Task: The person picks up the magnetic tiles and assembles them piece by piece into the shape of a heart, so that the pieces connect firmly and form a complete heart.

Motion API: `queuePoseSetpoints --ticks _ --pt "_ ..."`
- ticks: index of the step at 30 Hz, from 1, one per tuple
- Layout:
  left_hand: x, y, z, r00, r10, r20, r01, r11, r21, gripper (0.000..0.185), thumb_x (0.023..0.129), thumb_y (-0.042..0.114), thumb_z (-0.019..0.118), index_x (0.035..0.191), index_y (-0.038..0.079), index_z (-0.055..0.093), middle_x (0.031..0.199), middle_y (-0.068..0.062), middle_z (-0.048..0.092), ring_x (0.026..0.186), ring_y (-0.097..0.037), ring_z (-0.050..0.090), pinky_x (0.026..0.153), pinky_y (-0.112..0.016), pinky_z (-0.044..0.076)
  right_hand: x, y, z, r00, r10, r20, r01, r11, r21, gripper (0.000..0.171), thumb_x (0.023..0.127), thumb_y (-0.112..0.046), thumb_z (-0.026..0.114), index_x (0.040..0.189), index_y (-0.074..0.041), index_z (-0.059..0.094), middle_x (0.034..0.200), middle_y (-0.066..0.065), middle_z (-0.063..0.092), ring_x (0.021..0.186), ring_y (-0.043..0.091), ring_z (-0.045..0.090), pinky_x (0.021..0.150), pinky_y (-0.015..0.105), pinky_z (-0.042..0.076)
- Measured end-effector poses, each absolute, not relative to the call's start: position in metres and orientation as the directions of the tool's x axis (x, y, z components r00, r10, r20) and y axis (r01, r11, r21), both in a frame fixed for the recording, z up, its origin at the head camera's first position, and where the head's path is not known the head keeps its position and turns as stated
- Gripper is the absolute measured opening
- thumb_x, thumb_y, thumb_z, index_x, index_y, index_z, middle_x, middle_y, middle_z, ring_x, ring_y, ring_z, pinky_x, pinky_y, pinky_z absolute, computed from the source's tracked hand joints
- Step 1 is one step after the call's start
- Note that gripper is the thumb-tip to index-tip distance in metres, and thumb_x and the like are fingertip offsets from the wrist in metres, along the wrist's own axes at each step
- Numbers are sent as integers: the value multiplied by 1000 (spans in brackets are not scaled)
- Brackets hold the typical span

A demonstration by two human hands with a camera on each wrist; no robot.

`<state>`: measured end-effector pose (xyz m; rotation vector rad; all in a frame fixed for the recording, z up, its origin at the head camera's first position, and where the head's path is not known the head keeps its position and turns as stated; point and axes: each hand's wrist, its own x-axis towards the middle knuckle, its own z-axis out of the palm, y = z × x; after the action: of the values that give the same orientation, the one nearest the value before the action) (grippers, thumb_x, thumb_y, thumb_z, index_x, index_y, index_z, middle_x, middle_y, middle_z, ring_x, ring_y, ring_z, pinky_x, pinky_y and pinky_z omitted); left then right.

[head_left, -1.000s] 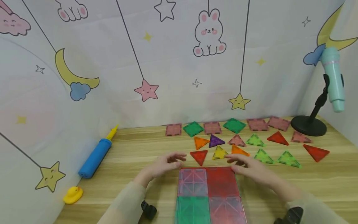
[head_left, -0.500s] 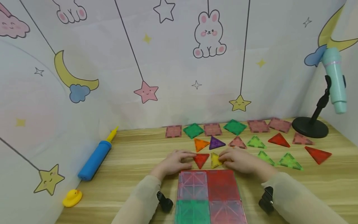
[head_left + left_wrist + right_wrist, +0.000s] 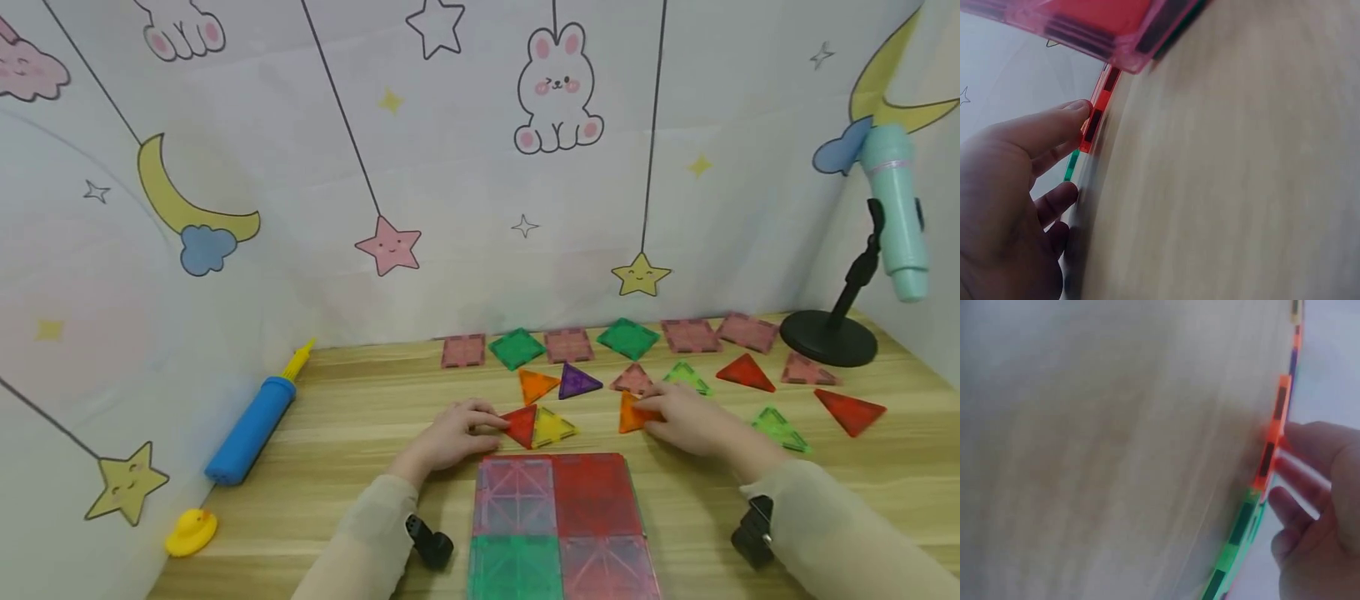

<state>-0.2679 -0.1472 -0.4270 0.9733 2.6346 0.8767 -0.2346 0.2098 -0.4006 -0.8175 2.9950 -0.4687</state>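
A red triangle tile point(image 3: 520, 423) and a yellow triangle tile point(image 3: 553, 427) lie side by side on the wooden table, just beyond a flat panel of four square tiles point(image 3: 558, 525). My left hand point(image 3: 491, 421) touches the red triangle's left edge. In the left wrist view an extended finger of the left hand point(image 3: 1016, 206) meets the red tile's edge point(image 3: 1094, 122). My right hand point(image 3: 651, 410) rests its fingertips on an orange triangle tile point(image 3: 628, 412), which lies flat. The right wrist view shows the right hand point(image 3: 1316, 506) against that orange tile's edge point(image 3: 1274, 440).
Pink and green square tiles point(image 3: 570, 342) line the back of the table, with several loose triangles point(image 3: 851, 408) in front of them. A blue pump point(image 3: 251, 421) and a yellow duck point(image 3: 191, 531) lie at the left. A teal microphone on a black stand point(image 3: 827, 336) occupies the back right corner.
The yellow triangle now lies against the red one. My right hand left it and moved right onto the orange triangle. My left hand stayed at the red triangle.
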Motion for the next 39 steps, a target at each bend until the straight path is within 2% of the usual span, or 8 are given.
queuePoseSetpoints --ticks 6,10,17,21,25,30,34,39 --pt "-267 -139 -422 -722 692 -12 588 622 517 34 93 28 59 126 20 62 132 0 48 124 -27 37 103 -52 19 -235 191 -401 -782 -620 63 -606 732 -311 35 88 -5 57 123 -5 62 128 14 54 120 45 41 95 59 32" --pt "-265 -132 -421 -703 711 -22 606 614 505 34 93 28 58 127 22 62 135 2 47 124 -31 34 97 -54 21 -236 179 -401 -747 -663 38 -636 697 -332 39 88 -14 62 126 -5 60 131 12 54 121 45 40 95 59 32" --pt "-266 -129 -422 -724 689 -36 574 631 522 38 92 28 61 129 26 59 140 9 43 127 -30 31 98 -53 21 -241 175 -408 -770 -635 65 -614 710 -345 57 83 -40 69 128 -7 57 128 11 56 120 40 43 96 58 33" --pt "-269 -124 -422 -718 694 -47 575 631 521 42 91 30 61 133 29 55 144 11 39 128 -27 30 101 -52 21 -243 179 -410 -794 -599 105 -594 729 -341 54 81 -33 73 126 -6 58 125 10 58 116 37 47 94 52 37" --pt "-271 -120 -423 -746 664 -40 543 642 542 45 89 33 63 133 29 54 142 7 41 128 -28 31 103 -53 21 -244 180 -410 -826 -557 82 -541 745 -389 56 81 -30 73 128 -5 56 127 10 56 118 38 44 95 52 37" --pt "-274 -119 -425 -781 625 -17 521 666 534 50 85 36 68 132 25 55 139 -1 42 127 -30 34 104 -51 25 -243 169 -409 -820 -563 103 -552 731 -401 57 80 -29 73 128 -4 56 129 11 55 118 39 44 95 53 37" --pt "-273 -116 -424 -798 603 -1 513 679 525 45 82 38 71 123 24 61 134 -3 40 120 -29 35 99 -50 30 -245 163 -412 -807 -575 139 -578 718 -387 53 79 -29 75 125 -5 59 126 9 57 115 35 46 94 51 38" --pt "-271 -108 -424 -778 627 23 555 671 492 36 80 37 74 112 23 65 129 -1 46 117 -28 38 99 -49 29 -246 163 -416 -772 -608 186 -629 689 -360 49 79 -30 76 119 -6 62 121 7 60 110 27 52 92 47 38"
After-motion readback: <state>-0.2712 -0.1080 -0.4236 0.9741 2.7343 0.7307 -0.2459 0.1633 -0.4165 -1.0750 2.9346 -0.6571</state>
